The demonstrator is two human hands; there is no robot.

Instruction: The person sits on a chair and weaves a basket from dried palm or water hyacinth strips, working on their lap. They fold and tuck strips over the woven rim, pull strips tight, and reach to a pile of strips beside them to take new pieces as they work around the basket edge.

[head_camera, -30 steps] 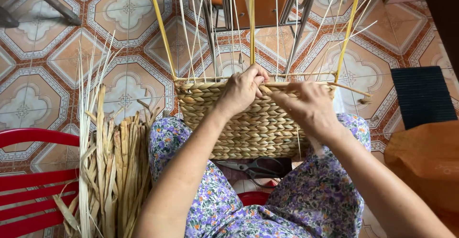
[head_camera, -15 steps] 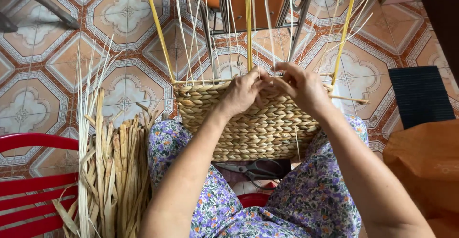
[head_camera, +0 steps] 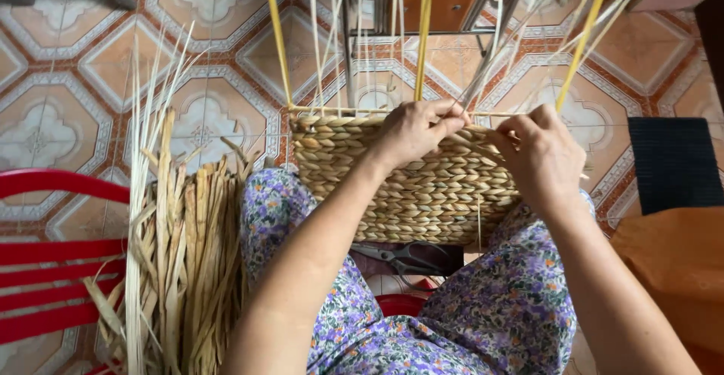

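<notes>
A half-woven straw basket (head_camera: pixel 422 186) rests on my lap, its braided wall facing me and thin upright stakes (head_camera: pixel 424 36) rising from its rim. My left hand (head_camera: pixel 413 130) is at the top edge near the middle, fingers pinched on a weaving strand. My right hand (head_camera: pixel 541 153) is at the rim to the right, closed around the same dry strand (head_camera: pixel 475 145) that runs between both hands. My legs in a purple floral fabric (head_camera: pixel 483 315) lie under the basket.
A bundle of dry reed strips (head_camera: pixel 181 254) leans at my left beside a red plastic chair (head_camera: pixel 45 254). Scissors (head_camera: pixel 407 258) lie under the basket. A dark mat (head_camera: pixel 675 164) and orange cloth (head_camera: pixel 671 269) are at right, patterned floor tiles around.
Both hands have shifted slightly right along the rim, and the right hand has drawn the strand outward and turned more closed over it.
</notes>
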